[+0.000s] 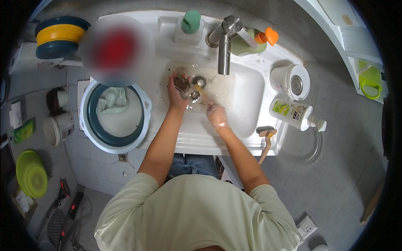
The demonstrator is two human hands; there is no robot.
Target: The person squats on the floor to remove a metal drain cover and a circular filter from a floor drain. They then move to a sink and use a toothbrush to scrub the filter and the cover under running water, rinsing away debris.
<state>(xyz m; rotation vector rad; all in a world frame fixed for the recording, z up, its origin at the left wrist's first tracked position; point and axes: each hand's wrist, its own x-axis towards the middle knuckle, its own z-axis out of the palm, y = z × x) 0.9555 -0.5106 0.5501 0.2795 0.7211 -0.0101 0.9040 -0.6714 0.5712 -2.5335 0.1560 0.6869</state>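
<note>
My left hand [176, 94] is over the white sink basin, its fingers curled around a dark brown, ridged object [182, 84] whose kind I cannot make out. To its right, my right hand [216, 115] hangs low in the basin, wet and whitish as if with suds. Its fingers are smeared, so whether they hold anything does not show. Between the hands lies a small round metal piece [195, 95], with the drain [200, 81] just beyond it. Murky water with brown specks covers the bottom of the sink [250, 90].
A steel faucet [225, 54] reaches over the basin, flanked by a green-topped dispenser [191, 25] and an orange-pump bottle [248, 44]. Left stands a basin [86, 119] with cloth in water. Right are a white tub [281, 78], a pump bottle [293, 113] and a wooden-handled brush [266, 142].
</note>
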